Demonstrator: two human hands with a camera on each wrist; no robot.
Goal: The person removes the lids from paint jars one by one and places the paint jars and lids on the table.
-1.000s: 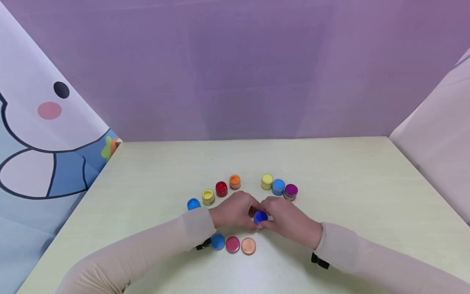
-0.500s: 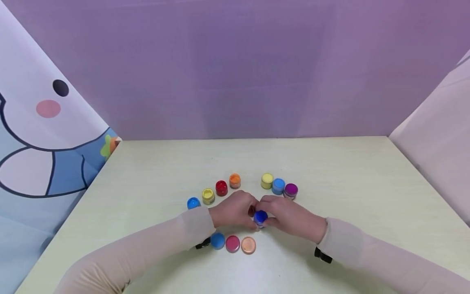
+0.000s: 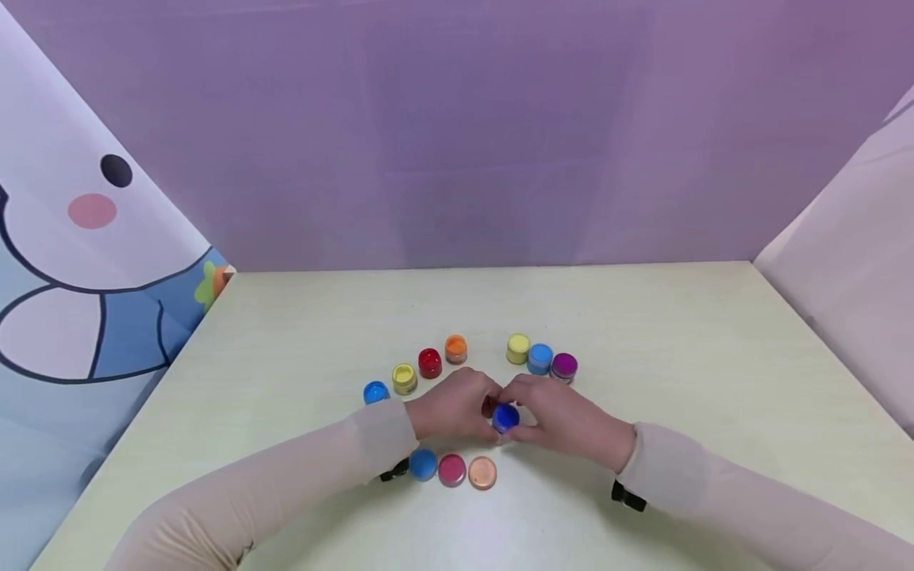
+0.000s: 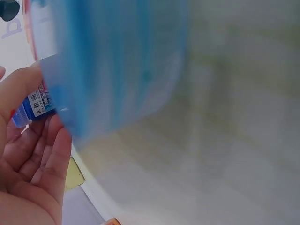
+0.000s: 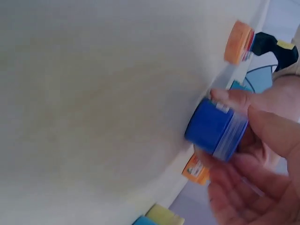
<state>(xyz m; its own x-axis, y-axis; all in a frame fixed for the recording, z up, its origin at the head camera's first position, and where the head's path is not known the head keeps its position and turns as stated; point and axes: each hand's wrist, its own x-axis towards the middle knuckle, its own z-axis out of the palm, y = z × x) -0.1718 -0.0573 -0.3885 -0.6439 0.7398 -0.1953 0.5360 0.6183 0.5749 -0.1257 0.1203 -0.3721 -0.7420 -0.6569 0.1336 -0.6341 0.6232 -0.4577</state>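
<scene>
In the head view a small dark-blue paint jar (image 3: 506,417) sits between the two hands, just over the table. My left hand (image 3: 455,403) grips it from the left, its thumb showing against the jar's side in the right wrist view. From the right, my right hand (image 3: 567,416) has thumb and fingers curled around the same jar (image 5: 216,127). The jar has a ribbed, clear-looking section on the side facing the right palm. A printed label on the jar (image 4: 40,101) shows in the left wrist view. Fingers hide part of it.
Behind the left hand stand blue (image 3: 375,392), yellow (image 3: 405,379), red (image 3: 430,363) and orange (image 3: 456,349) jars. Yellow (image 3: 518,349), blue (image 3: 540,358) and purple (image 3: 564,367) ones stand behind the right hand. Nearer lie blue (image 3: 423,465), pink (image 3: 452,470) and orange (image 3: 482,473) round pieces.
The right hand has shifted slightly rightward and changed its hold around the blue jar. The left hand keeps its place, and the other jars stand where they were.
</scene>
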